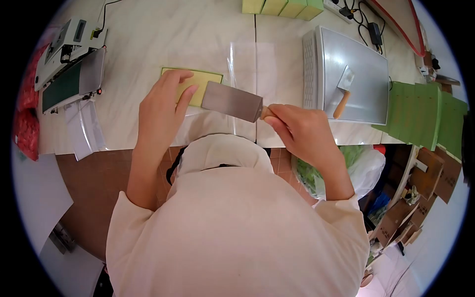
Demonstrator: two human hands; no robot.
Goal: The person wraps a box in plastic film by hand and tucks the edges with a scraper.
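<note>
Below, a bag holds green material; left hand touches yellow panel.

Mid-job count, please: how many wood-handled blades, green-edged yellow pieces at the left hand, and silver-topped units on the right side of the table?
Wood-handled blades: 2 (held blade in the right hand; spare blade on the silver-topped unit)
Yellow piece at the left hand: 1
Silver-topped unit: 1
Total: 4

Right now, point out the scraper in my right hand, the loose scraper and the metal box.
Held scraper [233,101]: head view, middle of the blade.
Loose scraper [343,100]: head view, wooden handle.
Metal box [366,81]: head view, bare top.
</note>
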